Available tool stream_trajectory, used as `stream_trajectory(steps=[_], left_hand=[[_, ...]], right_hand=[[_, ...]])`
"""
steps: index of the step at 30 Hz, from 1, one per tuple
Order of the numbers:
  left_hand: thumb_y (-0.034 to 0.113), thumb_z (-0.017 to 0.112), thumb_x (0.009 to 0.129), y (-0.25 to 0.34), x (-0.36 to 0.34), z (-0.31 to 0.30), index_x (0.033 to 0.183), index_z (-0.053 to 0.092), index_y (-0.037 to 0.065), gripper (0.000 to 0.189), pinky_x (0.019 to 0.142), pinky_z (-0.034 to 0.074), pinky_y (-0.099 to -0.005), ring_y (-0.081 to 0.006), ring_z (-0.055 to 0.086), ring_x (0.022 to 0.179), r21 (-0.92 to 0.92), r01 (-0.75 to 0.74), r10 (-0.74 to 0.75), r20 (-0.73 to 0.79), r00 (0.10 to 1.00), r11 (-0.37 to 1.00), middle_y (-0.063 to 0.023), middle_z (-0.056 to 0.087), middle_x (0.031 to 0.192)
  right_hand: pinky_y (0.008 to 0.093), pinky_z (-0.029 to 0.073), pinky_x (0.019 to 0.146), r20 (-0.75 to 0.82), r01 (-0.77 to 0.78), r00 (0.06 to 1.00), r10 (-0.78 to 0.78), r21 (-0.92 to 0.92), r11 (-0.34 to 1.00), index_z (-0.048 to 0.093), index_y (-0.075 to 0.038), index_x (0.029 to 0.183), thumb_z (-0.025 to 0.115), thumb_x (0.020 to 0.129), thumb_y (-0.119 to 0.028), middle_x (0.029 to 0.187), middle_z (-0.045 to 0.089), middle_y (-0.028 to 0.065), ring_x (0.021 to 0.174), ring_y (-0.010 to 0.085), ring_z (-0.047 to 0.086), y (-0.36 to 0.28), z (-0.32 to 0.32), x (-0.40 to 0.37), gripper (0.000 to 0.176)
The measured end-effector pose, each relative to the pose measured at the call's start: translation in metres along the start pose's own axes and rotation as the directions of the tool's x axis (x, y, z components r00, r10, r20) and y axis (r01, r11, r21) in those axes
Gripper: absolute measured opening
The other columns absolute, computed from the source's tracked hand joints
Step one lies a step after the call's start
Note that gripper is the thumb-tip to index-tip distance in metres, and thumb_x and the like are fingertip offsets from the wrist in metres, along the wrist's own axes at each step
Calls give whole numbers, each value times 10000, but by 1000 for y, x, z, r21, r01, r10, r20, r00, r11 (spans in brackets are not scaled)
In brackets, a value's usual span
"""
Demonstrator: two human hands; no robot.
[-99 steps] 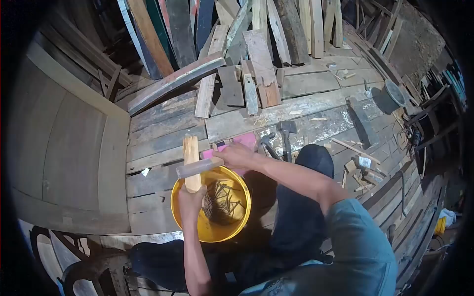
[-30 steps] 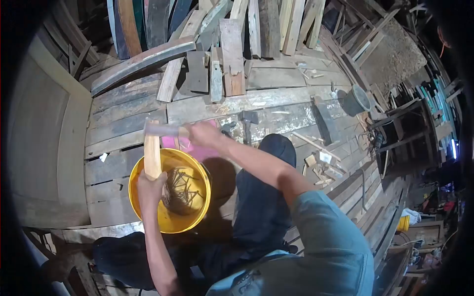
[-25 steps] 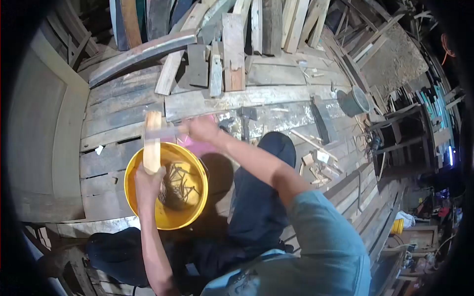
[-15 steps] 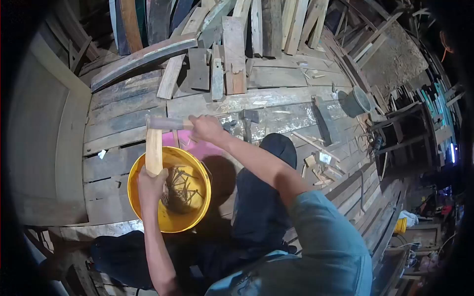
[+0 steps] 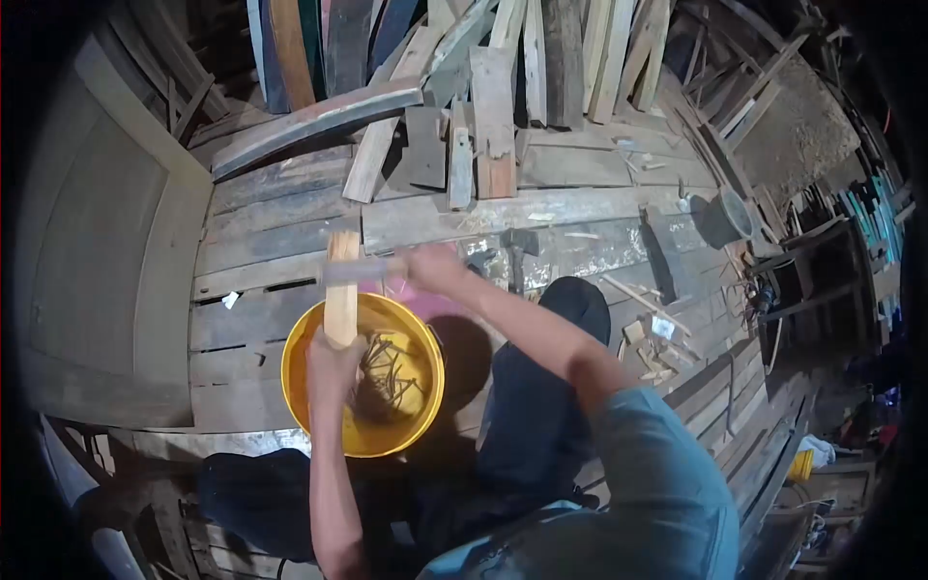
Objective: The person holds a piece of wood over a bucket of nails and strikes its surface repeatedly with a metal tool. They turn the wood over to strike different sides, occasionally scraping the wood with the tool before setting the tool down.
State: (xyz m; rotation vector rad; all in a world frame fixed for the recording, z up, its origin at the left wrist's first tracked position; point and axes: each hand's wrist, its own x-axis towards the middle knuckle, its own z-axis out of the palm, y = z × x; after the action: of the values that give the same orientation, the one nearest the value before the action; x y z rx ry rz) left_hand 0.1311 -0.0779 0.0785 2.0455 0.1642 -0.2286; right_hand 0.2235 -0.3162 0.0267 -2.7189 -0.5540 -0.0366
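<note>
My left hand (image 5: 332, 372) is closed round the lower end of a pale wood piece (image 5: 341, 311), held upright over the yellow bucket (image 5: 288, 387). Across the wood's upper part lies a knife-like tool with a broad grey blade (image 5: 350, 272), smeared by motion. My right hand (image 5: 435, 269) grips its handle from the right. Several thin dark slivers (image 5: 391, 372) lie in the bucket; I cannot make out their material. Beyond my right hand a hatchet (image 5: 519, 249) rests on the floorboards, and something pink (image 5: 430, 302) shows behind the bucket.
Boards (image 5: 495, 116) lean and lie at the back. A door-like panel (image 5: 106, 232) stands on the left. At the right are a grey bucket (image 5: 727, 218), wood scraps (image 5: 657, 360) and a dark frame (image 5: 807, 266). My bent knee (image 5: 575, 304) is beside the yellow bucket.
The whole view has shifted, so things appear farther right. The blade crosses the wood below its top end, which now shows above it. Both hands keep their holds.
</note>
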Motion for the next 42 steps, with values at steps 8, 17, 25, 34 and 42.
stream_trajectory(steps=[8,17,25,34,42], left_hand=[[176,719,736,-30,12,10,1078,615,-77,437,716,547,-390,-288,709,812,43,-95,97,-37,995,995,-210,708,894],[163,738,750,-30,8,5,1081,607,-80,431,646,541,-352,-219,698,734,62,-121,124,-53,991,991,-183,706,860],[134,724,762,-32,15,7,1061,627,-54,366,611,527,-338,-206,677,666,1,-145,145,-61,988,989,-150,699,829],[120,734,758,-33,12,4,1047,636,-65,357,659,541,-343,-218,687,704,68,-240,245,-76,967,968,-158,705,829],[144,728,749,-6,6,-2,1022,643,-67,355,667,531,-345,-207,681,721,-58,7,-8,-11,1000,998,-149,707,827]], right_hand=[[503,540,668,32,46,998,-45,-31,998,606,-33,1060,615,768,-144,732,660,223,711,399,673,17,22,4,312],[487,537,639,-51,127,991,-127,-15,992,618,-63,1011,644,741,-135,725,668,197,677,389,667,4,18,-6,280],[492,534,654,21,54,998,-55,37,998,647,-60,1023,631,736,-140,743,672,202,708,382,675,-1,11,-1,298],[491,526,666,179,189,969,-173,-73,979,610,-75,1113,618,762,-83,797,685,166,775,340,687,-20,-5,-7,351],[483,534,630,-23,28,999,-29,-46,999,608,-66,1042,644,751,-152,760,673,207,712,379,675,10,20,3,305]])
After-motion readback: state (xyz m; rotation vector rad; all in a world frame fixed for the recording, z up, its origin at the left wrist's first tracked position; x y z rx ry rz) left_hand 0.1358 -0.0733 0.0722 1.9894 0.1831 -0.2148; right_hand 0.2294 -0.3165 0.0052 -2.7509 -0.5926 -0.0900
